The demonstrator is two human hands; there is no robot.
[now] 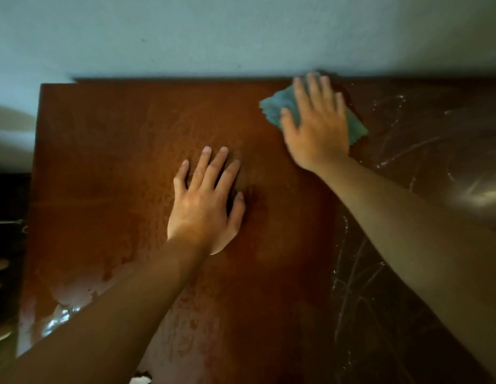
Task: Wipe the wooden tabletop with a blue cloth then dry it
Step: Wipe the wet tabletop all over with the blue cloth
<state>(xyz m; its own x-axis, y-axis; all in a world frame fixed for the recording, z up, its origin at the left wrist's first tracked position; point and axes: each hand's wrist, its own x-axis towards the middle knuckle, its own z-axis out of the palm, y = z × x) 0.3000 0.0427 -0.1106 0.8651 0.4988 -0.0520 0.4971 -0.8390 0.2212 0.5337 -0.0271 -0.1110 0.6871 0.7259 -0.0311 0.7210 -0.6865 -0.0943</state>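
The reddish-brown wooden tabletop (108, 162) fills most of the view, with dull smeared patches on its left part and shiny wet streaks on its darker right part. My right hand (316, 123) lies flat on the blue cloth (277, 106) near the table's far edge, pressing it onto the wood; the cloth shows on both sides of the hand. My left hand (206, 200) rests palm down on the middle of the tabletop, fingers spread, holding nothing.
A pale blue-grey wall (213, 34) runs right along the table's far edge. Past the table's left edge lie dark, dim shapes (5, 245) that I cannot make out. Worn pale spots mark the front left of the wood (66, 297).
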